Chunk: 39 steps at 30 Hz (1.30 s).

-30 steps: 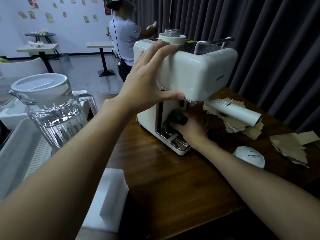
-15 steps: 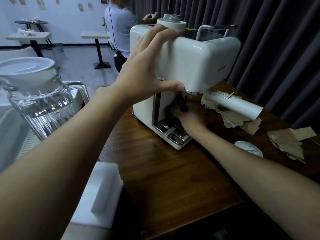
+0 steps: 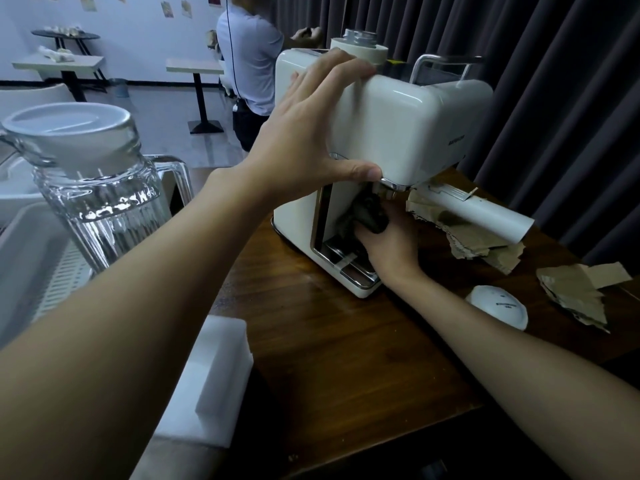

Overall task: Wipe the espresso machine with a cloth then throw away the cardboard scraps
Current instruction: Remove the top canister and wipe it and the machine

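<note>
A cream espresso machine [image 3: 412, 126] stands on the dark wooden table [image 3: 346, 358]. My left hand [image 3: 311, 133] grips its upper body, fingers over the top edge and thumb along the lower edge. My right hand [image 3: 389, 242] reaches into the recess under the brew head and holds a dark cloth [image 3: 369, 213] against the inside, above the metal drip tray [image 3: 349, 268]. Torn brown cardboard scraps lie to the right: one pile [image 3: 481, 240] under a white tube, another [image 3: 575, 292] near the table's right edge.
A ribbed glass pitcher [image 3: 93, 188] with a white lid stands at left over a grey tray [image 3: 31, 258]. White foam blocks [image 3: 214, 379] lie at the table's near-left edge. A white mask [image 3: 498, 306] and white tube [image 3: 485, 216] sit right. A person [image 3: 249, 64] stands behind; dark curtains at right.
My right hand has lifted the cloth higher inside the recess, toward the brew head. The left hand keeps its hold on the machine. The camera has shifted slightly.
</note>
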Available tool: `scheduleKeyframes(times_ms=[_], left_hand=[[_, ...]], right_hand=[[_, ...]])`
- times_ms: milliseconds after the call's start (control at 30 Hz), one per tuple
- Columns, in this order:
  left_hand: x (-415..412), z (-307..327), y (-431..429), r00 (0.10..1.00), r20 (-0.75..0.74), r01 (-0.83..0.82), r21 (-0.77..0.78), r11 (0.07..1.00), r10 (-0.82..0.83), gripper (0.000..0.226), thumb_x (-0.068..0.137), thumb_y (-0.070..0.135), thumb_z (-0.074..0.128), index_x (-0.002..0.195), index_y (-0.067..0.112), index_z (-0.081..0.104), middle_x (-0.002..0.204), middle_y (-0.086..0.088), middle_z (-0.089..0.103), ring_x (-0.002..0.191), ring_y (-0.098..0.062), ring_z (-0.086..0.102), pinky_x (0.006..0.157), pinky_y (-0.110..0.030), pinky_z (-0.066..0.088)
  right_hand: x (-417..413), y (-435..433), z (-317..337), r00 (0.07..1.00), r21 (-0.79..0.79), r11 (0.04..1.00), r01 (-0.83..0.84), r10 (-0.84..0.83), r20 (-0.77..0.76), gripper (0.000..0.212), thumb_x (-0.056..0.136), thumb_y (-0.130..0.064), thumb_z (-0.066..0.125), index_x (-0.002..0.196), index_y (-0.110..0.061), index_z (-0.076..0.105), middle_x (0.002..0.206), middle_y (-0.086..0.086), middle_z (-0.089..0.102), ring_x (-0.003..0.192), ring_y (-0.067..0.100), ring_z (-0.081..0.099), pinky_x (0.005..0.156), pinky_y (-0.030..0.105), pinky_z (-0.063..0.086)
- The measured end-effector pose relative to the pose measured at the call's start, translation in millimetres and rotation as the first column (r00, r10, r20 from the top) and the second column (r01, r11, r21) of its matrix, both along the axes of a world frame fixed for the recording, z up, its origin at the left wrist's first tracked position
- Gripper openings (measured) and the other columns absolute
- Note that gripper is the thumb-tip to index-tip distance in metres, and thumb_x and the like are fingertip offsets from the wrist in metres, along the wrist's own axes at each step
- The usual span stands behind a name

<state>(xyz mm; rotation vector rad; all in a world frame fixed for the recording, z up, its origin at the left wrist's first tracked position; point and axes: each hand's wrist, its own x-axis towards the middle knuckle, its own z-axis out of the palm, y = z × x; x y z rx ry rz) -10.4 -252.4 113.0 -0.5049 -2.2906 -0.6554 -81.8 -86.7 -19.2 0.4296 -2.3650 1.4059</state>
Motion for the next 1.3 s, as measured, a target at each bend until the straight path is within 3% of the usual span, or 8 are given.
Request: scheduleKeyframes(times_ms=[133, 267, 400, 500, 667, 833, 1033, 1300], left_hand=[[0.7, 0.0, 0.6, 1.000, -0.007, 0.008, 0.007, 1.000, -0.008, 0.101, 0.066, 0.075, 0.075, 0.147, 0.024, 0.040, 0.152, 0.004, 0.034, 0.140, -0.016, 0.034, 0.112, -0.052, 0.036], [-0.4, -0.7, -0.7, 1.000, -0.025, 0.004, -0.008, 1.000, -0.004, 0.101, 0.068, 0.073, 0.075, 0.148, 0.023, 0.039, 0.153, 0.001, 0.034, 0.143, -0.015, 0.032, 0.114, -0.055, 0.032], [-2.0, -2.5, -2.1, 1.000, -0.016, -0.001, -0.028, 1.000, 0.001, 0.100, 0.071, 0.069, 0.076, 0.150, 0.024, 0.036, 0.157, 0.000, 0.030, 0.150, -0.019, 0.024, 0.117, -0.058, 0.028], [-3.3, -1.3, -8.5, 1.000, -0.019, 0.012, -0.038, 0.999, -0.013, 0.097, 0.073, 0.056, 0.082, 0.152, 0.025, 0.035, 0.161, 0.000, 0.029, 0.154, -0.020, 0.016, 0.120, -0.059, 0.024], [-5.1, -2.1, -15.7, 0.999, -0.029, 0.012, -0.072, 0.997, -0.014, 0.097, 0.075, 0.041, 0.085, 0.155, 0.027, 0.032, 0.163, 0.001, 0.027, 0.154, -0.018, 0.013, 0.122, -0.039, 0.021], [-4.5, -2.0, -15.5, 0.999, -0.032, 0.019, -0.053, 0.998, -0.021, 0.096, 0.074, 0.039, 0.086, 0.154, 0.025, 0.034, 0.162, 0.002, 0.029, 0.154, -0.018, 0.016, 0.121, -0.037, 0.023], [-5.5, -2.4, -16.1, 0.999, -0.027, 0.019, -0.056, 0.998, -0.021, 0.094, 0.076, 0.040, 0.085, 0.154, 0.026, 0.034, 0.162, 0.002, 0.029, 0.154, -0.018, 0.016, 0.122, -0.039, 0.023], [-6.6, -2.9, -15.3, 0.999, -0.030, 0.023, -0.037, 0.999, -0.025, 0.094, 0.075, 0.040, 0.086, 0.153, 0.026, 0.035, 0.161, 0.002, 0.031, 0.153, -0.019, 0.019, 0.121, -0.051, 0.028]], right_hand=[[4.1, 8.8, -2.6, 0.997, 0.033, 0.999, -0.041, 0.039, 0.068, 0.028, 0.084, -0.016, 0.073, 0.111, -0.013, 0.067, 0.083, -0.018, 0.059, 0.085, 0.003, 0.063, 0.067, 0.010, 0.044], [16.0, 7.3, -4.0, 0.984, -0.002, 0.985, -0.170, 0.170, 0.049, 0.030, 0.084, -0.018, 0.074, 0.113, -0.016, 0.069, 0.099, -0.010, 0.069, 0.095, 0.005, 0.064, 0.083, 0.018, 0.052], [14.5, -13.5, 13.3, 0.996, -0.123, 0.992, -0.009, -0.002, -0.085, 0.028, 0.086, -0.019, 0.072, 0.113, -0.014, 0.068, 0.099, -0.009, 0.065, 0.093, 0.001, 0.056, 0.074, -0.001, 0.039], [17.1, -20.7, 14.0, 0.999, -0.141, 0.989, -0.036, 0.032, -0.034, 0.033, 0.087, -0.015, 0.070, 0.120, -0.012, 0.065, 0.113, 0.000, 0.066, 0.104, 0.009, 0.057, 0.087, 0.016, 0.045], [17.8, -12.7, 10.6, 0.983, -0.061, 0.981, -0.184, 0.182, -0.036, 0.031, 0.085, -0.010, 0.072, 0.116, -0.012, 0.068, 0.094, -0.018, 0.062, 0.084, -0.011, 0.058, 0.075, 0.001, 0.043], [17.5, -20.9, 13.4, 0.995, -0.152, 0.985, -0.088, 0.081, -0.050, 0.028, 0.087, -0.012, 0.069, 0.115, -0.012, 0.067, 0.098, -0.009, 0.066, 0.094, 0.003, 0.061, 0.079, 0.012, 0.047], [3.6, -13.0, 9.5, 0.989, -0.215, 0.968, -0.130, 0.141, 0.033, 0.033, 0.084, -0.006, 0.072, 0.117, -0.010, 0.066, 0.092, -0.025, 0.055, 0.085, -0.008, 0.054, 0.069, -0.004, 0.040], [-17.9, -1.7, -1.9, 0.979, -0.049, 0.987, -0.153, 0.158, 0.127, 0.032, 0.082, -0.006, 0.074, 0.113, -0.013, 0.068, 0.093, -0.014, 0.061, 0.092, 0.008, 0.059, 0.067, 0.001, 0.040]])
